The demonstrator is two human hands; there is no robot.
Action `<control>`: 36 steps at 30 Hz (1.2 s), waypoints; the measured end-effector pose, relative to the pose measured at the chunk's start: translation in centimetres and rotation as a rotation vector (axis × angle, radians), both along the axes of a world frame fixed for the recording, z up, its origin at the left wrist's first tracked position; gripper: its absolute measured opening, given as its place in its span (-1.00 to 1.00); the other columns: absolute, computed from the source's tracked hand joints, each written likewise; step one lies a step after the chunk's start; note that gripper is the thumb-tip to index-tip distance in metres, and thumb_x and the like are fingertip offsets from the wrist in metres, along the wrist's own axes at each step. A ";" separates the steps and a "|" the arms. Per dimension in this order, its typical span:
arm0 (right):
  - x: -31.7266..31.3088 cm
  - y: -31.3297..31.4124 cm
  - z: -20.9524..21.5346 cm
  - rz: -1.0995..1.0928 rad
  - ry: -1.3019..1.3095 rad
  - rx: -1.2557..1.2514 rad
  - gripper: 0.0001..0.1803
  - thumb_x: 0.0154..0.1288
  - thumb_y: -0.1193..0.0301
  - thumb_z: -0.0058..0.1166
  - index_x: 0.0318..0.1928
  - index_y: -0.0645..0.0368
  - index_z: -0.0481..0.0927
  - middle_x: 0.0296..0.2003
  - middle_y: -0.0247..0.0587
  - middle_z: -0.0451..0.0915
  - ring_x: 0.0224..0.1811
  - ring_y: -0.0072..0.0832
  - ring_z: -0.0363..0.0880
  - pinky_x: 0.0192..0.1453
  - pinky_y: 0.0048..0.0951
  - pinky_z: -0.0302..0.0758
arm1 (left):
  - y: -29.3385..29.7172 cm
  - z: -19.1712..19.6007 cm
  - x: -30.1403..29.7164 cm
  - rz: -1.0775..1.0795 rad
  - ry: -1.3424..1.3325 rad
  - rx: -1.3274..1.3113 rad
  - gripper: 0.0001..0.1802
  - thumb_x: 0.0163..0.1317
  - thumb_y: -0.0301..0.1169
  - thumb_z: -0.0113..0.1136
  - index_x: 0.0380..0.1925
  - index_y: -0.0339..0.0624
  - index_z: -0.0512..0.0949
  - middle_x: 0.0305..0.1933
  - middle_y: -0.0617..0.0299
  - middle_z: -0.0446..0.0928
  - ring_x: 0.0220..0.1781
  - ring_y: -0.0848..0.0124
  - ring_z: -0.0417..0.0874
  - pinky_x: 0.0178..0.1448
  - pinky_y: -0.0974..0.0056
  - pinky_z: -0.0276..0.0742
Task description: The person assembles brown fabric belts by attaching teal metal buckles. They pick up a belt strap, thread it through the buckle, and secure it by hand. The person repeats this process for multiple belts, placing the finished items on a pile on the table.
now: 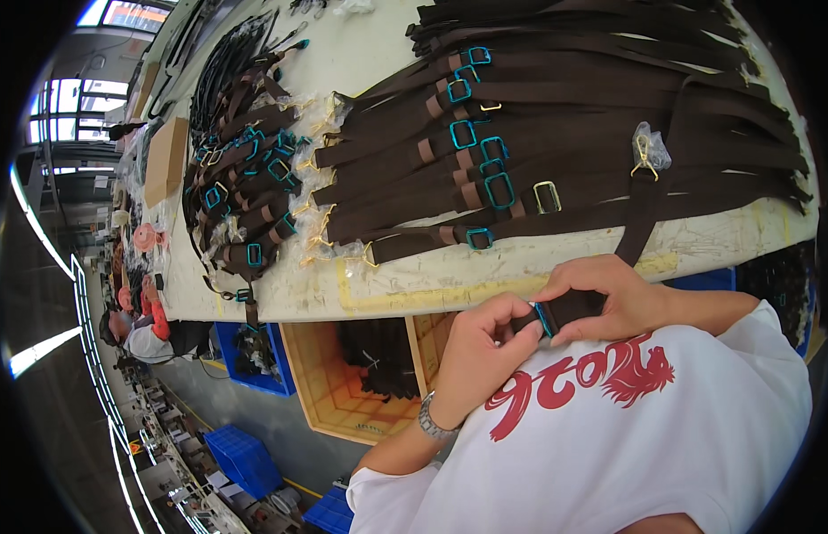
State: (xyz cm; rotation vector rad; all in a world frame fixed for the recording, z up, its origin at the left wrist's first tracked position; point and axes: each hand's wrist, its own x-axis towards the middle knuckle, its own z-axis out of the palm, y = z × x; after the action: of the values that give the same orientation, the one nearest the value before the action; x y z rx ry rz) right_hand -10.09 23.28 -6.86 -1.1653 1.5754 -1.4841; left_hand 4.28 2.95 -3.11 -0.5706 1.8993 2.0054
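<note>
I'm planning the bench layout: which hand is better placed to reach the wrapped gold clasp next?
Likely the right hand: it is nearer the gold clasp, while the left hand sits farther off. Both are busy, though, at a dark strap with a blue buckle.

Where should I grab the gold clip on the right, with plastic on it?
I'd pinch the dark strap just below the clip, coming from the table's near side: the strap is bare there and lies on top, while loose plastic surrounds the clip's upper part.
</note>
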 end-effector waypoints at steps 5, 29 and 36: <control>0.1 0.2 0.1 0.002 -0.198 0.036 -0.47 0.16 0.37 0.64 0.12 0.20 0.73 -0.07 -0.17 0.81 -0.04 -0.37 0.79 0.08 -0.39 0.62 | -0.3 -2.7 0.1 0.155 -0.150 0.684 -0.93 0.48 -0.44 0.32 -0.15 -0.20 0.67 -0.37 0.36 0.64 -0.44 0.73 0.46 -0.35 0.56 0.29; 0.2 -0.5 -0.7 0.004 -0.086 0.118 -0.45 0.10 0.43 0.67 0.10 0.24 0.72 -0.05 -0.18 0.79 0.00 -0.44 0.76 0.14 -0.38 0.63 | 0.4 -0.6 0.7 0.004 0.048 -0.213 -0.89 0.40 -0.50 0.37 -0.14 -0.29 0.68 -0.36 0.32 0.70 -0.42 0.72 0.55 -0.32 0.51 0.45; 0.5 -0.8 -0.5 0.016 -0.209 0.139 -0.45 0.11 0.43 0.67 0.12 0.25 0.73 -0.05 -0.18 0.79 0.01 -0.47 0.75 0.14 -0.40 0.62 | -1.5 -1.7 1.1 0.177 -0.169 0.637 -0.87 0.47 -0.43 0.35 -0.16 -0.29 0.68 -0.37 0.29 0.70 -0.48 0.66 0.54 -0.36 0.54 0.44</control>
State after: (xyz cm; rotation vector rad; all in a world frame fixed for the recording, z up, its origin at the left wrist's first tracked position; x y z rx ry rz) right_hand -9.64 22.44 -7.35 -0.9119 1.4966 -1.4118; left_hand 5.37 1.45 -4.82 -0.7079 1.0491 2.4125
